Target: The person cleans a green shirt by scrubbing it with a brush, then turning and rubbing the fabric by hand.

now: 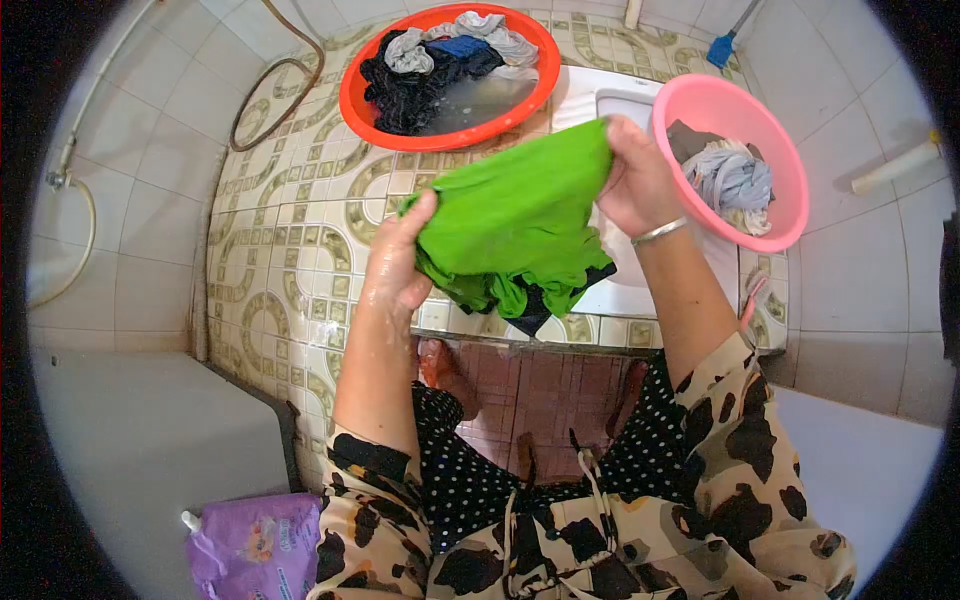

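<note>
A wet-looking green cloth garment (520,210) is stretched between my two hands above the tiled ledge. My left hand (398,255) pinches its left edge, thumb on top, with water or suds on the wrist. At the upper right corner my right hand (640,172) grips the cloth, a silver bangle on that wrist. Below the green garment a bit of black fabric (535,312) shows; whether it belongs to the same piece I cannot tell. Just beyond my hands sits a red basin (445,142) with dark and grey clothes in cloudy water.
A pink basin (790,200) with grey and white clothes stands at the right, by a white squat toilet pan (640,290). A brown hose (262,75) curls at the far left. A purple pouch (250,545) lies lower left. A blue brush (722,48) leans at the back.
</note>
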`<state>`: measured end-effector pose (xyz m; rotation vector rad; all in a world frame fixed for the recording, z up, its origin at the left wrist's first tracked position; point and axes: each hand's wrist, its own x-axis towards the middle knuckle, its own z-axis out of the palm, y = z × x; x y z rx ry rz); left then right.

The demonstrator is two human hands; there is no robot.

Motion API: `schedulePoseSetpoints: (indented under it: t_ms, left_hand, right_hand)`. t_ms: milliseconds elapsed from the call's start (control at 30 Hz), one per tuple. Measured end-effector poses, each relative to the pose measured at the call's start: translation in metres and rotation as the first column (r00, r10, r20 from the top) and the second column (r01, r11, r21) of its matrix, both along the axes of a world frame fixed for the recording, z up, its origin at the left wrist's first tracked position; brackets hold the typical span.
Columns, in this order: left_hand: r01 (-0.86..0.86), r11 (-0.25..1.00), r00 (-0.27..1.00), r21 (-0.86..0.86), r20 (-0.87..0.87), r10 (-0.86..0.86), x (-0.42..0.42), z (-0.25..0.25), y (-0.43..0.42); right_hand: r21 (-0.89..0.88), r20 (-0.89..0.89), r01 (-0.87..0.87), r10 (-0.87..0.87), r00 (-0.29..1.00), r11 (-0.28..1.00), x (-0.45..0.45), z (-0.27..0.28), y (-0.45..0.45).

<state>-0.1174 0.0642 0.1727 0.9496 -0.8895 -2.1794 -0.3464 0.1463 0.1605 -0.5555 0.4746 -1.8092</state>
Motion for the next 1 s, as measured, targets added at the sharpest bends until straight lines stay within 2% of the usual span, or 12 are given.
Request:
schedulePoseSetpoints:
  t_ms: [167,233,333,400,467,567,633,700,733,767,867,1000]
  left_hand:
    - [-0.142,0.989,0.989,-0.043,-0.033,0.141,-0.005,-0.004,-0.001]
    - [-0.175,0.984,0.981,-0.021,-0.087,0.173,-0.002,-0.011,-0.007]
    - [-0.177,0.983,0.968,0.047,-0.174,0.182,-0.002,-0.006,-0.005]
    - [-0.138,0.976,0.963,0.171,-0.209,0.172,-0.014,0.001,0.005]
    - [-0.138,0.958,0.962,0.251,-0.197,0.190,-0.035,-0.003,0.021]
    - [-0.124,0.913,0.971,0.390,-0.144,0.193,-0.046,-0.019,0.019]
    - [0.001,0.966,0.915,0.257,-0.389,0.103,-0.039,-0.073,0.005]
    - [0.340,0.920,0.705,0.196,-0.701,-0.111,-0.039,-0.096,-0.015]
    - [0.607,0.795,0.351,0.016,-0.903,-0.250,-0.042,-0.101,-0.019]
    - [0.371,0.889,0.685,0.268,-0.726,-0.067,-0.025,-0.110,0.005]
    - [-0.071,0.928,0.987,0.366,-0.108,0.118,-0.070,-0.036,0.044]
    - [-0.092,0.909,0.985,0.406,-0.096,0.143,-0.066,-0.033,0.042]
  right_hand:
    - [0.284,-0.308,0.170,-0.078,0.948,0.944,-0.001,0.013,0.005]
    - [-0.121,-0.981,0.294,-0.158,0.108,0.948,0.012,0.001,0.009]
    - [0.355,-0.934,-0.046,0.356,0.020,0.934,0.006,-0.009,0.006]
    - [0.428,-0.887,0.016,0.416,0.202,0.904,-0.006,-0.005,0.007]
    - [0.115,-0.163,-0.111,0.129,0.978,0.987,-0.007,-0.007,0.002]
    - [0.258,-0.150,0.036,0.003,0.989,0.965,0.037,-0.015,-0.016]
    - [-0.153,-0.905,0.295,-0.254,0.342,0.943,0.095,0.007,-0.013]
    - [-0.308,-0.936,0.142,-0.273,-0.221,0.941,0.140,0.016,0.006]
    - [-0.302,-0.938,0.147,-0.266,-0.221,0.942,0.136,0.011,0.004]
    - [-0.209,-0.950,0.216,-0.145,-0.277,0.954,0.129,-0.001,-0.001]
    - [-0.290,-0.926,0.360,-0.166,-0.339,0.887,0.081,-0.032,-0.021]
    - [-0.167,-0.980,0.517,-0.085,-0.179,0.839,0.089,-0.029,-0.013]
